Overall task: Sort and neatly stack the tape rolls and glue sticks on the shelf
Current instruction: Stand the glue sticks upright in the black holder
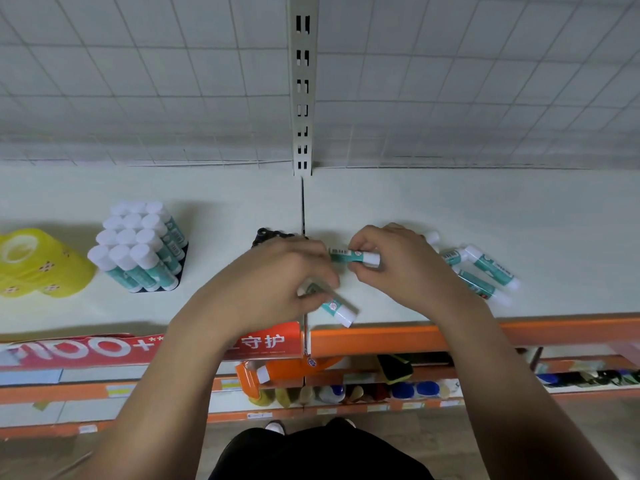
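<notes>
My right hand (394, 261) pinches a teal-and-white glue stick (353, 256) held level just above the white shelf (450, 209). My left hand (277, 275) is closed around another glue stick (341, 310), whose white cap pokes out toward the shelf's front edge. Several loose glue sticks (488, 268) lie to the right of my right hand. A tight upright block of glue sticks (138, 247) stands on a dark base at the left. Yellow tape rolls (38, 265) sit at the far left.
A dark object (266, 235) lies behind my left hand, mostly hidden. The shelf's orange front rail (381, 337) carries a red label strip (104, 349). Lower shelves hold an orange bottle (287, 370) and assorted goods. A slotted upright post (302, 84) splits the wire-grid back wall.
</notes>
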### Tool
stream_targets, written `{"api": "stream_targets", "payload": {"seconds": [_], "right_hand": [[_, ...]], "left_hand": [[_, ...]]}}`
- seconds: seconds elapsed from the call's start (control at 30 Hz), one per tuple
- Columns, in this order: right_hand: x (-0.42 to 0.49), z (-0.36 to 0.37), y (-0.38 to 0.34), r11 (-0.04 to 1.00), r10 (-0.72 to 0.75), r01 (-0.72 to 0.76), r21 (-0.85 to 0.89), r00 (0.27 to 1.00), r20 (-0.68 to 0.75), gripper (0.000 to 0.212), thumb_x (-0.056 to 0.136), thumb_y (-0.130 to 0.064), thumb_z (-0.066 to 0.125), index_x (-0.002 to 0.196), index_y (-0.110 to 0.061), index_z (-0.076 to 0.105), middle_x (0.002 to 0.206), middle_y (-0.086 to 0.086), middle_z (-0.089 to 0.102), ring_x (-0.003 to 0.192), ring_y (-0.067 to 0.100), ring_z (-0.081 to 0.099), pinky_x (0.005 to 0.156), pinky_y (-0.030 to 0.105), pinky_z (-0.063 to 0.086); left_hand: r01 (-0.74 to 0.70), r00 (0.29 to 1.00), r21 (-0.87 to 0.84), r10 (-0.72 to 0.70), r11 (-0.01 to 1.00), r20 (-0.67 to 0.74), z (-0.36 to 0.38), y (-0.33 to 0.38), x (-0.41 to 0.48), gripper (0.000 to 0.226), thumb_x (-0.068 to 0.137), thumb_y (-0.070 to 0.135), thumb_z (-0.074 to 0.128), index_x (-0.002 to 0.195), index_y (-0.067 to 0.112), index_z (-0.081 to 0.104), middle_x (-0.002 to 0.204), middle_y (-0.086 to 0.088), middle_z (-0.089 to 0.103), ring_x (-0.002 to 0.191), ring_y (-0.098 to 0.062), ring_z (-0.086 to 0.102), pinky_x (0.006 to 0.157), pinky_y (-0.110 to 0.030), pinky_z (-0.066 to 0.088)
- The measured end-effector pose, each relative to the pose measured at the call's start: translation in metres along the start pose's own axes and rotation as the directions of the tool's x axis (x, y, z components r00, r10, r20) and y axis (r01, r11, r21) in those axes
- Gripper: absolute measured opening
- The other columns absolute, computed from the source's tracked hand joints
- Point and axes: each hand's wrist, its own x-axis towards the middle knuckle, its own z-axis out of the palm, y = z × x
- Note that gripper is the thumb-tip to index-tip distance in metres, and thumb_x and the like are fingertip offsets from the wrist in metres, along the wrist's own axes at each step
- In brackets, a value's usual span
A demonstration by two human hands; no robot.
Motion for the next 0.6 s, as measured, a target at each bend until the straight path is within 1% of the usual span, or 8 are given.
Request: {"api": "stream_targets", "payload": {"seconds": [0.1,0.2,0.3,0.4,0.47,0.53,0.6], "right_hand": [[-0.003,-0.001,-0.001,0.999,-0.014,0.015,0.030,1.000,-0.025,0.018,0.086,-0.031,0.070,0.102,-0.026,0.063,0.092,-0.016,0.061,0.099,0.012,0.054,0.083,0.035,0.046],[-0.004,-0.002,0.001,0.997,-0.026,0.028,0.078,0.999,-0.037,0.018,0.086,-0.028,0.071,0.101,-0.025,0.063,0.095,-0.012,0.063,0.097,0.012,0.054,0.082,0.038,0.047],[-0.004,-0.002,0.001,0.986,-0.037,0.045,0.159,0.998,-0.056,0.017,0.085,-0.022,0.071,0.100,-0.023,0.064,0.094,-0.012,0.060,0.094,0.010,0.055,0.080,0.035,0.048],[-0.004,-0.003,0.001,0.975,-0.060,0.077,0.206,0.994,-0.091,0.018,0.085,-0.020,0.073,0.101,-0.021,0.065,0.096,-0.011,0.060,0.091,0.007,0.056,0.081,0.029,0.048],[-0.003,-0.003,0.002,0.971,-0.061,0.085,0.221,0.991,-0.116,0.019,0.085,-0.023,0.074,0.102,-0.023,0.064,0.098,-0.012,0.060,0.093,0.007,0.058,0.083,0.032,0.049],[-0.001,-0.003,0.002,0.968,-0.062,0.092,0.236,0.990,-0.130,0.018,0.086,-0.025,0.073,0.101,-0.023,0.062,0.098,-0.013,0.061,0.094,0.009,0.059,0.084,0.036,0.050],[0.000,-0.003,0.001,0.964,-0.063,0.097,0.247,0.988,-0.141,0.017,0.086,-0.026,0.072,0.100,-0.024,0.063,0.099,-0.013,0.061,0.096,0.010,0.059,0.086,0.036,0.050]], "left_hand": [[0.007,0.996,-0.033,-0.004,0.999,0.088,0.005,0.002,0.001,0.023,0.082,0.039,0.074,0.105,0.038,0.071,0.102,0.022,0.060,0.097,-0.002,0.054,0.085,-0.031,0.047],[0.013,0.992,-0.028,-0.009,1.000,0.126,0.009,0.003,0.003,0.030,0.079,0.036,0.077,0.108,0.041,0.070,0.106,0.022,0.060,0.100,-0.004,0.053,0.086,-0.033,0.047],[0.006,0.991,0.002,-0.006,1.000,0.136,0.013,0.005,0.008,0.033,0.080,0.034,0.077,0.110,0.044,0.068,0.108,0.022,0.060,0.100,-0.002,0.049,0.085,-0.023,0.040],[0.011,0.991,0.021,-0.014,1.000,0.134,0.016,0.007,0.012,0.035,0.082,0.032,0.075,0.114,0.045,0.068,0.110,0.022,0.059,0.102,0.000,0.048,0.085,-0.020,0.037],[0.029,0.991,0.018,-0.031,0.999,0.128,0.018,0.009,0.013,0.034,0.085,0.030,0.072,0.117,0.041,0.068,0.109,0.018,0.059,0.102,-0.003,0.050,0.086,-0.022,0.039],[0.034,0.993,0.023,-0.036,0.999,0.110,0.021,0.009,0.012,0.033,0.088,0.028,0.069,0.120,0.038,0.068,0.106,0.012,0.058,0.100,-0.007,0.051,0.085,-0.027,0.044],[0.047,0.995,-0.002,-0.047,0.999,0.093,0.023,0.007,0.010,0.033,0.089,0.025,0.068,0.120,0.036,0.068,0.105,0.011,0.055,0.098,-0.006,0.050,0.085,-0.032,0.047]]}}
